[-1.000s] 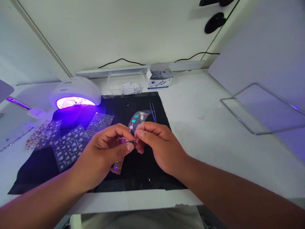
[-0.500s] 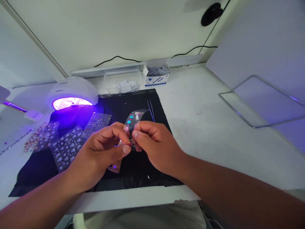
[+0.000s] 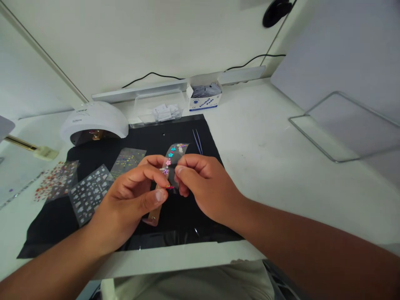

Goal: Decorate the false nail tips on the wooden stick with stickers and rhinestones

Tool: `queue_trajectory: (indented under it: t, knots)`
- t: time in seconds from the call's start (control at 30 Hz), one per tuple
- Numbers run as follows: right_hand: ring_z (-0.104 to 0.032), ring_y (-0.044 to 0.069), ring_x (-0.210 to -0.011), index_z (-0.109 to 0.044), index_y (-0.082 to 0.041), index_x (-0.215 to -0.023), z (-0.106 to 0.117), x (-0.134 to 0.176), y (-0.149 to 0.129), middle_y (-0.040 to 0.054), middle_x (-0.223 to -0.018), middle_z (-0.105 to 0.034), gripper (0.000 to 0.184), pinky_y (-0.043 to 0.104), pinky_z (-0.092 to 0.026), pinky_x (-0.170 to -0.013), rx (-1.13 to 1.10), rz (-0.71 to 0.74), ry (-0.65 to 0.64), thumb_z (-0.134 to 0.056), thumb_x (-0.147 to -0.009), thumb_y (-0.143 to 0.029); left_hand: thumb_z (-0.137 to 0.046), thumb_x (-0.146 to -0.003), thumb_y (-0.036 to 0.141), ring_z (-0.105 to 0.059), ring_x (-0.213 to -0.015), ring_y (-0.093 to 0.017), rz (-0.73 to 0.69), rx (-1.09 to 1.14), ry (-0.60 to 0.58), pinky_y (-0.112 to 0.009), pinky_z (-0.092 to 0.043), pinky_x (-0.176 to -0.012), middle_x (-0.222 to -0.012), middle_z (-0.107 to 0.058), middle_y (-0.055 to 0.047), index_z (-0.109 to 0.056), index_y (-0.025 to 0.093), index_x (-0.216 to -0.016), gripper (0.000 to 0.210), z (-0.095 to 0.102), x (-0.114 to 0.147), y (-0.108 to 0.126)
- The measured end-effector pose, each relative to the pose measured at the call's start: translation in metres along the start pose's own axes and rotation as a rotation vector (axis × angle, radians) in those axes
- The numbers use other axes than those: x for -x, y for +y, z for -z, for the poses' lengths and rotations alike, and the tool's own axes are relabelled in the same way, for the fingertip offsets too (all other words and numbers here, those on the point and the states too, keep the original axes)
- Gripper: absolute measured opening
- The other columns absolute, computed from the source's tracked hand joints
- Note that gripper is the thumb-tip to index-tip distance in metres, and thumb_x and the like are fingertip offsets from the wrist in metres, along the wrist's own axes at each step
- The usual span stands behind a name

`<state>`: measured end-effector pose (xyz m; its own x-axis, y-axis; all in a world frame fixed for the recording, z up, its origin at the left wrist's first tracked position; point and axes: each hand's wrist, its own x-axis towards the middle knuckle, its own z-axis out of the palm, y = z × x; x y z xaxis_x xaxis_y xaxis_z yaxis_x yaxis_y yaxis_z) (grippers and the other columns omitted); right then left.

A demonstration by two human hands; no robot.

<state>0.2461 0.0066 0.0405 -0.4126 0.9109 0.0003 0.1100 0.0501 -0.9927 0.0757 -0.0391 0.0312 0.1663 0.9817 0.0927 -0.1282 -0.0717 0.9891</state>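
Note:
My left hand is bent over the mat, its forefinger and thumb close together at a small red-and-yellow sticker. Pinched in my right hand is the edge of a clear sticker sheet with blue and pink flowers along it. The sheet curves up between both hands, and its lower part is hidden by my fingers. Below my left fingers lies a tan, strap-like piece, partly covered. A pair of tweezers rests on the black mat beyond my right hand.
A white nail lamp stands at the back left. Several sticker sheets lie left of my hands. Behind the mat are a clear tray of small white packets and an alcohol pads box. A metal wire frame is at the right.
The lamp's purple glow has gone out. The sticker sheet and my fingers have shifted slightly; both hands stay close together.

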Motion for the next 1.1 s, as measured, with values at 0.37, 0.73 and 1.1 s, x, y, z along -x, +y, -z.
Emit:
queue_trajectory:
  t: [0.37,0.73,1.1]
  knots:
    - [-0.049,0.009,-0.048,-0.048,-0.021,-0.055,0.001,-0.005,0.008,-0.0053,-0.050,-0.050,0.024,0.025,-0.036,-0.049,-0.137,-0.018,0.034,-0.047,-0.079,-0.023,-0.075,-0.084,0.037,-0.040,-0.141,-0.030,-0.080,-0.051,0.026,-0.042,-0.053,-0.099,-0.138,-0.057,-0.002,-0.068,0.027,-0.084,0.012,-0.001,0.001,0.002]
    - [-0.046,0.011,-0.045,-0.049,-0.021,-0.055,0.035,-0.038,0.014,-0.0044,-0.046,-0.047,0.022,0.026,-0.033,-0.047,0.279,-0.017,0.127,-0.045,-0.076,-0.024,-0.077,-0.080,0.024,-0.061,-0.078,-0.013,-0.033,0.115,0.168,-0.024,-0.052,-0.068,-0.083,-0.065,0.001,-0.070,0.025,-0.083,0.007,-0.005,-0.005,0.004]
    - [-0.035,0.014,-0.054,-0.049,-0.021,-0.055,0.065,-0.048,0.005,0.0000,-0.054,-0.048,0.032,0.030,-0.019,-0.054,0.829,0.028,0.231,-0.061,-0.080,-0.036,-0.073,-0.081,0.023,-0.054,-0.057,-0.009,0.109,-0.061,0.116,-0.020,-0.047,-0.048,-0.070,-0.057,0.004,-0.066,0.023,-0.085,0.008,-0.001,-0.005,0.009]
